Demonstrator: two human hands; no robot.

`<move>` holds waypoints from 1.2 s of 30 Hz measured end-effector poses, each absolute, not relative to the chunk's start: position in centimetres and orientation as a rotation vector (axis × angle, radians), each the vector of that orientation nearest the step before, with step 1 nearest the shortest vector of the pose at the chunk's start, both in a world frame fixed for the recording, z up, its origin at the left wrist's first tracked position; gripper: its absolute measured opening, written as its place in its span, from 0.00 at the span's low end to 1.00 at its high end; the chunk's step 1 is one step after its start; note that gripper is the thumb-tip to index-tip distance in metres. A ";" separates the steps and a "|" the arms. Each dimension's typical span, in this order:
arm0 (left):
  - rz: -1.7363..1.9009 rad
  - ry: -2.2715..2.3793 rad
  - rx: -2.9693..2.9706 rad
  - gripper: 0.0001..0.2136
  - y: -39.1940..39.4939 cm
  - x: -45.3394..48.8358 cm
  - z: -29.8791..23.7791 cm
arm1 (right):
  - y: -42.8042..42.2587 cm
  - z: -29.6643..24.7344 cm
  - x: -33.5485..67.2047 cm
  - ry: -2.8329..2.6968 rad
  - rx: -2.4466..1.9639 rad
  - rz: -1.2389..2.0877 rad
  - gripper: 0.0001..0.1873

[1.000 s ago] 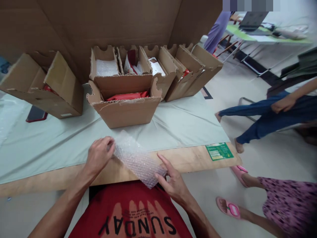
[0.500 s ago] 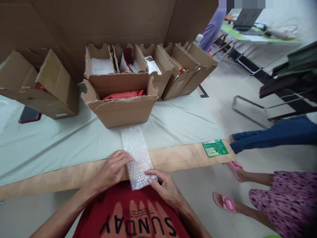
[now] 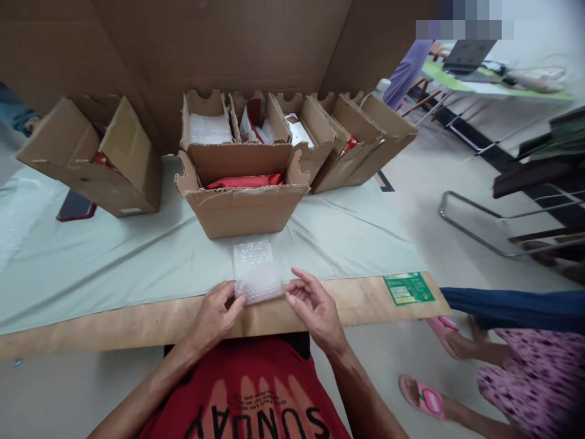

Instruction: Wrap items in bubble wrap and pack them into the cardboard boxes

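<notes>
**A:** Where's the bubble wrap (image 3: 256,274)?

**B:** Doubled over, flat on the surface (image 3: 137,320) at its near edge, partly on the green cloth (image 3: 114,262). It's just in front of the open box (image 3: 244,210) w/ the red pack (image 3: 244,181) inside.

**A:** Hands?

**B:** Left hand (image 3: 214,317): fingers (image 3: 233,294) together, pinching the near-left corner. Prob. that stops the fold springing open. Right hand (image 3: 315,308) is just right of it, fingers apart, holding nothing. Can't tell if it's touching.

Person in a red T-shirt (image 3: 256,378), short-sleeved, with 2 bare forearms.
Black block letters spell SUNDAY across the chest under a row of pale pink shapes; left hand (image 3: 214,317) and right hand (image 3: 316,312) are uncovered.
</notes>
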State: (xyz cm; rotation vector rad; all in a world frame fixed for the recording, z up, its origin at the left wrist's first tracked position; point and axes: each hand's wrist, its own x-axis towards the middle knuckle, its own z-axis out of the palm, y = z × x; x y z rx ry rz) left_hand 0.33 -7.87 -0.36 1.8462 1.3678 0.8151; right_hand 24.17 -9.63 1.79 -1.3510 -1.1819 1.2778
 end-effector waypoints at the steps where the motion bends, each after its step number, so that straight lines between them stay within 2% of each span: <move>1: 0.824 1.375 1.843 0.07 -7.8 0.5 -0.5 | -8.9 1.5 24.3 -1.241 -1.412 1.197 0.29; 4: 0.852 1.387 1.849 0.08 -7.6 0.6 -1.0 | -7.0 0.1 24.0 -1.376 -1.464 1.182 0.35; 7: 0.902 1.433 1.875 0.10 -7.5 0.5 -1.3 | -6.0 -1.1 23.2 -1.471 -1.492 1.159 0.33; 12: 1.027 1.575 2.053 0.15 -7.3 0.3 -2.0 | -6.1 -1.5 22.2 -1.654 -1.664 0.902 0.31; 17: 0.959 1.610 2.221 0.16 -7.2 0.5 -2.3 | -6.4 -1.4 21.9 -1.776 -1.727 0.743 0.30; 26: 0.832 1.647 2.339 0.17 -7.1 0.9 -1.9 | -6.3 -1.8 21.6 -1.869 -1.750 0.660 0.31; 32: 0.796 1.658 2.385 0.17 -6.9 0.9 -1.9 | -7.2 0.3 23.3 -1.962 -1.590 0.415 0.25; 36: 0.773 1.680 2.410 0.18 -6.7 1.0 -1.9 | -8.1 1.5 24.1 -2.271 -1.330 0.356 0.25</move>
